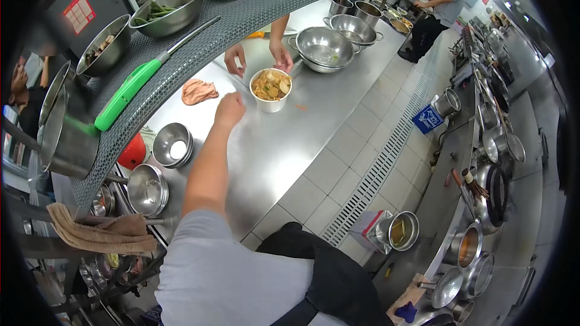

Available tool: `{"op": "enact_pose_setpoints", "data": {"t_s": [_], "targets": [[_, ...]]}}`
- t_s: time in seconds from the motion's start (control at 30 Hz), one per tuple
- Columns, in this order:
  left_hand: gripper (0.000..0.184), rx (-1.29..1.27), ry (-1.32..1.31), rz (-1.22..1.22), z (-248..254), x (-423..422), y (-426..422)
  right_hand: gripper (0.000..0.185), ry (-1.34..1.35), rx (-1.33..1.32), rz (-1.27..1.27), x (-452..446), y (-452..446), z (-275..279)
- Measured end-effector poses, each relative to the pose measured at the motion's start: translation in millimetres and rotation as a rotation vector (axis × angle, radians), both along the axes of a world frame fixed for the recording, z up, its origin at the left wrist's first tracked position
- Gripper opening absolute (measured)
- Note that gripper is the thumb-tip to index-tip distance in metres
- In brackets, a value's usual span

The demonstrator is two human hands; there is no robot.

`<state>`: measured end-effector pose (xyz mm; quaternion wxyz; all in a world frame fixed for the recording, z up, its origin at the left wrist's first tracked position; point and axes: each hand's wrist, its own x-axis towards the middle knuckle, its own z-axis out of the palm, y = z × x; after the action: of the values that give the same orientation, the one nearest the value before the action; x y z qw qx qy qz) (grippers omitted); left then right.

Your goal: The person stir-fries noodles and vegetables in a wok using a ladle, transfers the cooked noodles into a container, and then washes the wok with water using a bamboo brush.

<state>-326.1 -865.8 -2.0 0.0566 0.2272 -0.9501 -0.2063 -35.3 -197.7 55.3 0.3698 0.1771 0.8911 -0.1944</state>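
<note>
Grey shirt [235, 278] is nearest the cam, head view, w/ L hand [229, 110] reaching over the worktop [266, 157], just beside a white tub [270, 106] of food [271, 86]. L hand looks curled; can't tell if fingers are together or clamped on sth. R hand not in view. One co-worker's hand [235, 61] is behind the tub, fingers partly apart; a second co-worker's hand [280, 55] is at its far rim, contact unclear.

Tub looks full, so best kept level, held low on the wall, fingers off the food; one person's grip at a time, prob.

Nearby: crumpled cloth [199, 92] to the left, steel pans [320, 48] close on the right, orange scrap [301, 107] beside. Overhead shelf [257, 9] w/ green-handled tool [130, 93] limits lifting room.
</note>
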Motion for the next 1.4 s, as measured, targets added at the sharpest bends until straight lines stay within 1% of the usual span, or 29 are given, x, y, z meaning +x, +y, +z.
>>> {"op": "enact_pose_setpoints", "data": {"t_s": [0.03,0.1,0.13,0.2,0.23,0.3,0.33,0.4,0.47,0.53,0.6,0.67,0.73,0.77,0.8,0.87,0.9,0.97,1.0,1.03,1.1,1.13,1.17,1.2,1.23,1.3,1.33,1.37,1.4], "targets": [[0.008,0.067,0.191,0.018,19,0,-3,0.038,0.007,0.006,-0.004,1,3,3],[0.009,0.158,0.429,0.016,71,-9,11,0.038,0.025,0.017,0.001,2,9,5],[0.009,0.157,0.433,0.021,83,-16,18,0.038,0.030,0.022,0.004,2,11,6],[0.009,0.106,0.629,-0.056,102,-32,27,0.038,0.043,0.034,0.009,2,17,9],[0.008,-0.009,0.640,-0.133,91,-45,25,0.038,0.046,0.036,0.010,4,20,10],[0.015,0.073,0.140,-0.184,76,-52,28,0.038,0.060,0.041,0.018,6,23,10],[0.015,0.069,0.148,-0.183,90,-41,38,0.038,0.063,0.038,0.021,7,26,11],[0.020,0.035,0.365,-0.074,117,-5,60,0.039,0.070,0.037,0.026,8,28,10],[0.021,0.167,0.405,-0.053,124,34,73,0.039,0.073,0.031,0.041,9,31,7],[0.025,0.141,0.216,-0.151,125,80,87,0.039,0.076,0.023,0.069,6,32,2],[0.027,0.250,0.216,-0.163,146,133,113,0.039,0.066,0.016,0.095,1,30,-6],[0.028,0.232,0.663,-0.153,165,180,129,0.039,0.065,0.002,0.133,-3,30,-19],[0.036,-0.210,1.058,0.020,174,224,118,0.039,0.054,-0.013,0.191,-2,36,-34],[0.049,-0.221,1.286,0.056,178,247,107,0.040,0.046,-0.021,0.219,1,41,-42],[0.060,-0.568,1.205,0.187,191,284,100,0.040,0.042,-0.030,0.252,2,47,-53],[0.066,-0.744,1.393,0.422,193,323,83,0.040,0.035,-0.054,0.328,6,64,-76],[0.066,-0.756,1.402,0.417,193,336,81,0.040,0.044,-0.068,0.375,7,71,-88],[0.069,-0.659,1.185,0.908,182,356,80,0.040,0.068,-0.086,0.490,3,88,-119],[0.067,-0.571,1.127,1.001,168,363,74,0.040,0.087,-0.087,0.540,5,96,-135],[0.067,-0.578,1.134,0.995,157,373,69,0.042,0.108,-0.043,0.585,-1,101,-154],[0.060,-0.034,1.263,0.923,144,395,60,0.043,0.136,-0.005,0.633,-10,98,-180],[0.060,-0.039,1.266,0.922,140,406,52,0.045,0.197,-0.026,0.650,-12,85,-176],[0.055,0.067,1.266,0.839,139,415,44,0.047,0.256,-0.046,0.668,-10,70,-169],[0.051,0.169,1.259,0.754,138,423,44,0.047,0.253,-0.051,0.671,-4,57,-166],[0.051,0.160,1.260,0.749,141,424,54,0.048,0.198,-0.065,0.652,3,39,-165],[0.040,0.121,1.165,0.668,162,410,75,0.049,0.170,-0.116,0.612,17,5,-190],[0.035,0.199,1.208,0.594,167,406,82,0.049,0.190,-0.165,0.716,22,-3,-212],[0.035,0.211,1.194,0.594,171,408,94,0.048,0.188,-0.198,0.818,40,2,-223],[0.035,0.301,1.208,0.604,179,409,108,0.048,0.164,-0.185,0.805,60,10,-220]]}}
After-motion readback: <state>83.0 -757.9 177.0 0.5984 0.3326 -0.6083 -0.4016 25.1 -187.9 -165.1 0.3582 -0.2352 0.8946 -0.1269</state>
